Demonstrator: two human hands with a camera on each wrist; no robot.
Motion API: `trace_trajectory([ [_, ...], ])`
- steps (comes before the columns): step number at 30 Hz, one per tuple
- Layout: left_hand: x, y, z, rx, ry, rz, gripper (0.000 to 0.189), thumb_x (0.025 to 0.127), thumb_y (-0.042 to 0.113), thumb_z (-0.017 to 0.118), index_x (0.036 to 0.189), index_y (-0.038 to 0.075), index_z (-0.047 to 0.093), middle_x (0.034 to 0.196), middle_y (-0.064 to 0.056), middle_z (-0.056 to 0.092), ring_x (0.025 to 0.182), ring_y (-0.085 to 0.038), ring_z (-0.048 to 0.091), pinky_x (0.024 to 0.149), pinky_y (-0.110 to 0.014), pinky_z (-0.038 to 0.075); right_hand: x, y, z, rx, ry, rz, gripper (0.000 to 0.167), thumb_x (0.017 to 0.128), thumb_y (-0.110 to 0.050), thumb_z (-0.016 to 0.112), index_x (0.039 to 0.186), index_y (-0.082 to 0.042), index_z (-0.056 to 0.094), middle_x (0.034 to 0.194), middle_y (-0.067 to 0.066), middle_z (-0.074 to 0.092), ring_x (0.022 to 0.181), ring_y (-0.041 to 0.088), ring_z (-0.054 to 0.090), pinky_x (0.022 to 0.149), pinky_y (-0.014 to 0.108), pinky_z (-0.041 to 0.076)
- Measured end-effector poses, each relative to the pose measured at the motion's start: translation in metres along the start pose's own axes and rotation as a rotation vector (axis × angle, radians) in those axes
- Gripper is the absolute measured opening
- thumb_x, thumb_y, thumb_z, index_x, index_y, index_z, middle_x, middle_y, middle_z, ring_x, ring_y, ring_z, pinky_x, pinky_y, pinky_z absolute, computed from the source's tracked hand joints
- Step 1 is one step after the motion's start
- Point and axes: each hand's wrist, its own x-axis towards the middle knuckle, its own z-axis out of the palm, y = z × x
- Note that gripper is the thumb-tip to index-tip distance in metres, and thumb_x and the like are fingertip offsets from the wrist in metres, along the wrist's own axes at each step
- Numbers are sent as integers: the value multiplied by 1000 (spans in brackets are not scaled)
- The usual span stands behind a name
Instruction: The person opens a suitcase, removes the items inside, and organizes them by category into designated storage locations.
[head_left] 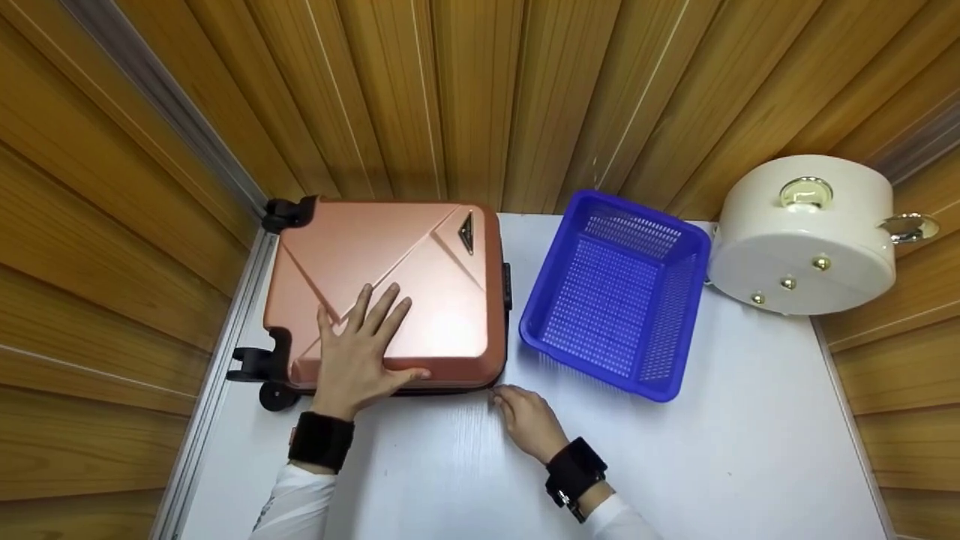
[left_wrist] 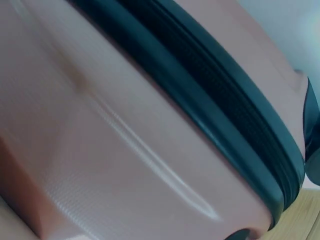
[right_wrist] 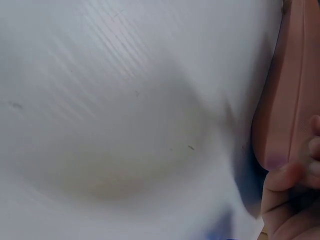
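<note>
A rose-gold hard-shell suitcase (head_left: 405,255) lies flat on the white surface, its black wheels to the left. My left hand (head_left: 356,367) rests on the shell with fingers spread. In the left wrist view, the black zipper band (left_wrist: 200,95) runs along the suitcase's side. At the near right corner, my right hand (head_left: 529,420) has its fingers curled and pinches the zipper pull, mostly hidden by the fingertips. The right wrist view shows those curled fingers (right_wrist: 280,195) against the suitcase corner (right_wrist: 280,115).
Right of the suitcase stands a blue plastic basket (head_left: 536,315) with perforated sides. Beyond it a cream round case (head_left: 802,247) with gold handles and gold studs sits in the far right corner. Wood-panelled walls (head_left: 480,97) enclose the white surface (head_left: 675,465) at the back and sides.
</note>
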Motion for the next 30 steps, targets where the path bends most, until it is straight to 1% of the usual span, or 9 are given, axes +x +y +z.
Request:
trace_trajectory([
  [4,0,5,0,16,-14,-28,112,73,96,46,163,28,36,171,3,26,158,-31,21,112,-83,2,0,0,-2,-14,1,-13,17,105,-7,57,108,-4,73,97,6,75,93,23,74,79,40,61],
  [8,-1,10,1,43,-21,-57,112,74,97,42,163,29,35,172,4,24,158,-31,20,112,-83,4,0,1,-2,-33,-3,-33,17,104,-6,58,109,-2,73,98,7,76,93,24,75,80,40,61],
  [12,-2,14,2,66,6,-80,112,74,98,39,163,29,37,171,2,27,157,-33,23,111,-83,8,0,1,-2,-46,-2,-62,16,104,-4,58,109,-1,73,97,8,75,92,24,75,80,40,61],
  [16,-2,19,4,65,42,-109,113,73,97,42,162,28,39,170,1,30,156,-34,25,111,-84,9,-1,0,0,-39,2,-84,16,103,-2,58,109,0,73,96,8,75,91,25,75,79,40,61],
  [19,-2,24,5,62,50,-143,113,72,97,43,161,27,40,170,2,30,157,-34,24,111,-83,9,-1,0,0,-30,2,-88,16,104,-2,57,108,1,72,97,9,75,91,25,74,78,40,61],
  [22,-1,28,5,58,41,-181,113,73,97,44,162,27,39,170,2,29,157,-33,23,113,-82,8,1,0,-1,-38,3,-92,15,103,-1,57,107,0,72,96,8,75,91,25,74,79,40,61],
  [27,5,35,5,51,6,-252,111,74,95,48,163,28,37,171,3,26,158,-34,18,115,-80,3,7,1,-3,-57,11,-104,15,103,0,58,108,0,72,96,9,75,91,25,74,79,41,60],
  [30,9,39,5,45,-13,-288,111,75,93,50,163,27,36,172,2,25,159,-35,16,114,-80,1,11,2,-4,-55,20,-105,14,103,-1,58,106,-1,71,93,9,74,88,24,74,76,41,60],
])
